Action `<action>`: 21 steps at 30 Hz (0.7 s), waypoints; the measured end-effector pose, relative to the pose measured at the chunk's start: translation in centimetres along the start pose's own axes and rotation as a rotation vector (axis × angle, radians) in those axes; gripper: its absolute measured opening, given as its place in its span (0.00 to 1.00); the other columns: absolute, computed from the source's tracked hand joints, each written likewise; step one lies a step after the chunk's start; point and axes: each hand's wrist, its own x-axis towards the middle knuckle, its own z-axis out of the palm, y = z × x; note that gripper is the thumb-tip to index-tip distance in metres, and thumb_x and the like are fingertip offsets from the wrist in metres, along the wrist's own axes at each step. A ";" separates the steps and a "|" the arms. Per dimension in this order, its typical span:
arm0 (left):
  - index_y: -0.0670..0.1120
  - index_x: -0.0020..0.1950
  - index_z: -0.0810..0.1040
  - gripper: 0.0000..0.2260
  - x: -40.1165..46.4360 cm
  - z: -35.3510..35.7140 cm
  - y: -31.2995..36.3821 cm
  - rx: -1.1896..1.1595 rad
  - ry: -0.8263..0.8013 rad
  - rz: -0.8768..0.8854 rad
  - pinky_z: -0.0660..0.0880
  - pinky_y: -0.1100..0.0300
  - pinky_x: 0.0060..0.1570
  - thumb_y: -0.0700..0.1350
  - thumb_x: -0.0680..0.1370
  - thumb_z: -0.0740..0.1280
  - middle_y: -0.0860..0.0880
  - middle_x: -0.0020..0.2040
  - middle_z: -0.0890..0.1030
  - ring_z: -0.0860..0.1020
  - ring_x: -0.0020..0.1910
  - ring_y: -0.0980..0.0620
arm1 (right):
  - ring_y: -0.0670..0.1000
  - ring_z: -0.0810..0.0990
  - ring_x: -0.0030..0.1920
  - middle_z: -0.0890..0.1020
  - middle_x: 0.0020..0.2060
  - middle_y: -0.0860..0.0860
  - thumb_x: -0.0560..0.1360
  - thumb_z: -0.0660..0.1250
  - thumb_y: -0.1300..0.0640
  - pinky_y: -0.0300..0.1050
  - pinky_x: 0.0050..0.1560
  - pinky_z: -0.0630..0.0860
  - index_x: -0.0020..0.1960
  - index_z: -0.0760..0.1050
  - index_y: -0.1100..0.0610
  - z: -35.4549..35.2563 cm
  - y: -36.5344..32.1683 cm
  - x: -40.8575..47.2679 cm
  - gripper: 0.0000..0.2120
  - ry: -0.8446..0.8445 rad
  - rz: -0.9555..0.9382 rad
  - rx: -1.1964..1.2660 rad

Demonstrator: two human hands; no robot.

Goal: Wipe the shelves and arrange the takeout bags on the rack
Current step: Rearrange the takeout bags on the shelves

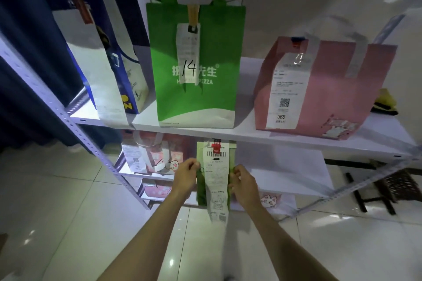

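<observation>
A small light-green takeout bag [201, 187] with a long receipt hanging down its front stands at the front of the second shelf [285, 180]. My left hand [186, 174] grips its left side and my right hand [244, 183] grips its right side. On the upper shelf [251, 137] stand a blue-and-white bag [107, 59], a green pizza bag [196, 61] marked 14, and a pink bag [331, 89] with a receipt. Pink cat-print bags [159, 155] sit on the second shelf to the left, partly hidden by the upper board.
The white metal rack has a slotted post [75, 121] running down the left and a brace at the right [365, 180]. A yellow-black cloth [386, 102] lies at the upper shelf's right end. More pink bags [269, 199] sit lower. A dark stool [388, 189] stands on the tiled floor.
</observation>
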 end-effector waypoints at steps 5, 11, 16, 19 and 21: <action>0.44 0.45 0.78 0.11 3.2 1.1 0.6 -0.064 0.014 0.034 0.80 0.37 0.59 0.42 0.85 0.61 0.42 0.50 0.83 0.81 0.56 0.39 | 0.51 0.81 0.38 0.80 0.41 0.51 0.84 0.61 0.63 0.39 0.38 0.80 0.46 0.71 0.56 -0.1 0.5 3.7 0.08 0.038 -0.040 0.150; 0.45 0.45 0.78 0.10 7.1 2.5 -1.5 -0.111 0.056 0.069 0.80 0.34 0.57 0.41 0.85 0.62 0.38 0.50 0.83 0.81 0.55 0.35 | 0.53 0.81 0.41 0.81 0.41 0.53 0.83 0.62 0.65 0.35 0.39 0.77 0.47 0.73 0.58 1.1 2.7 7.5 0.07 0.069 -0.094 0.129; 0.50 0.49 0.79 0.08 8.8 3.4 -3.2 -0.133 0.121 0.133 0.81 0.39 0.57 0.43 0.85 0.63 0.46 0.50 0.84 0.83 0.52 0.43 | 0.45 0.80 0.41 0.82 0.42 0.50 0.83 0.61 0.64 0.31 0.37 0.75 0.48 0.72 0.55 2.6 4.0 9.0 0.07 0.135 -0.165 0.152; 0.50 0.50 0.80 0.08 9.2 3.5 -3.5 -0.157 0.128 0.149 0.81 0.39 0.57 0.41 0.85 0.62 0.45 0.51 0.84 0.83 0.53 0.41 | 0.50 0.83 0.45 0.83 0.46 0.52 0.83 0.61 0.63 0.35 0.41 0.77 0.52 0.73 0.57 3.1 4.4 9.3 0.04 0.152 -0.173 0.162; 0.48 0.51 0.80 0.07 9.0 3.4 -3.6 -0.133 0.114 0.158 0.81 0.39 0.57 0.42 0.85 0.63 0.45 0.50 0.84 0.83 0.53 0.42 | 0.51 0.83 0.48 0.83 0.48 0.51 0.82 0.63 0.63 0.38 0.45 0.79 0.52 0.74 0.57 3.1 4.4 9.1 0.03 0.160 -0.146 0.144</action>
